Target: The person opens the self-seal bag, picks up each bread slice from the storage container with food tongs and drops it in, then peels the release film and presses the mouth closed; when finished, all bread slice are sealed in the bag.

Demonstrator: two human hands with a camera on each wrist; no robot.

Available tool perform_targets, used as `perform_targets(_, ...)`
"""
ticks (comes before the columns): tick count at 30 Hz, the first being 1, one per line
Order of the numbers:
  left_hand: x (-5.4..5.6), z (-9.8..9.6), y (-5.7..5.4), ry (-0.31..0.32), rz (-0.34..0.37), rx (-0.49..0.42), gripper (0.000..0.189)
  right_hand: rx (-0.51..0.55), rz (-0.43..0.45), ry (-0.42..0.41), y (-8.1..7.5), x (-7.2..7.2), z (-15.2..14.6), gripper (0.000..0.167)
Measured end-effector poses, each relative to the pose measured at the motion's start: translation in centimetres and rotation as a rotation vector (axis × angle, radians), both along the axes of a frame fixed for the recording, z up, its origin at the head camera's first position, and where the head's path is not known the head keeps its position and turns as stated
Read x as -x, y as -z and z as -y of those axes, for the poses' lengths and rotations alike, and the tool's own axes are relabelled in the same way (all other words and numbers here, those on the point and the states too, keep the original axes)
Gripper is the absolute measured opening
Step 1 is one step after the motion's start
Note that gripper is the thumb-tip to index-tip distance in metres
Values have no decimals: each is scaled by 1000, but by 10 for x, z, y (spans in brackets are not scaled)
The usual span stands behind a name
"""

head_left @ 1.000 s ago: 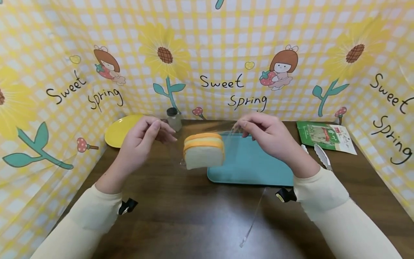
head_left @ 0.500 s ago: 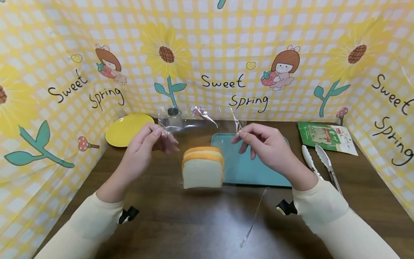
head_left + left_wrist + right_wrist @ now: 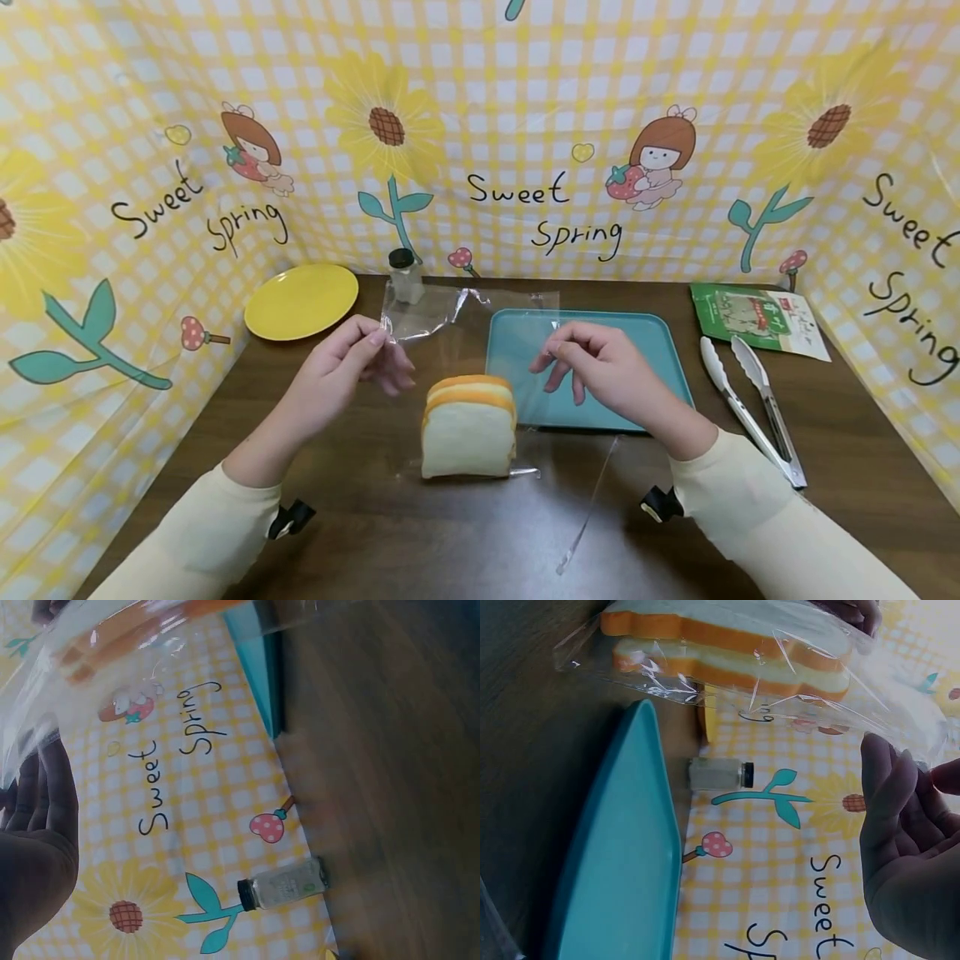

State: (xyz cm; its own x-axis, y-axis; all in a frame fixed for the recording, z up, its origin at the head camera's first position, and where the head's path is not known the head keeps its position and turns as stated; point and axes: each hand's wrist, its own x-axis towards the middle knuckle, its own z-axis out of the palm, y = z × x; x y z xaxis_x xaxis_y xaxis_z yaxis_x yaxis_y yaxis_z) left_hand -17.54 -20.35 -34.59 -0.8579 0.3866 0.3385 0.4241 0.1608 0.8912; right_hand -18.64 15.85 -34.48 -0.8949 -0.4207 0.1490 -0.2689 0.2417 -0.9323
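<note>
Two slices of bread (image 3: 468, 437) with orange crusts stand upright, one behind the other, inside a clear plastic bag (image 3: 431, 321). My left hand (image 3: 348, 358) pinches the bag's left edge between thumb and forefinger. On the other side my right hand (image 3: 600, 362) pinches the right edge, its other fingers loosely bent. In the right wrist view the bread (image 3: 727, 656) shows side-on through the shiny film, with the right hand (image 3: 911, 840) at the bag's upper end. Whether the bag's bottom touches the table cannot be told.
A teal tray (image 3: 600, 408) lies behind the right hand. Metal tongs (image 3: 757, 400) and a green-and-white packet (image 3: 757, 317) are at the right. A yellow plate (image 3: 300, 304) and a small black-lidded jar (image 3: 407, 279) stand at the back left. A thin clear strip (image 3: 588, 508) lies in front.
Both hands have come down and nearer, lowering the bag with the bread toward the table. The bag has swung more upright, and its upper part now shows above the hands.
</note>
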Motion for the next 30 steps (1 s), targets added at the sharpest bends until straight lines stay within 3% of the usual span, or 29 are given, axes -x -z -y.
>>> perform_targets(8,4,-1,2,-3,-10,-2,26,-15,3,27,5,3,5,21)
perform_targets(15,4,-4,1,-117,-26,29,15,-7,-27,46,6,3,8,28)
perform_targets(20,1,-4,-4,-148,-53,24,14,1,-56,44,4,2,7,28)
perform_targets(30,-2,3,-11,-103,-157,-9,8,-34,-164,75,-5,0,-4,28)
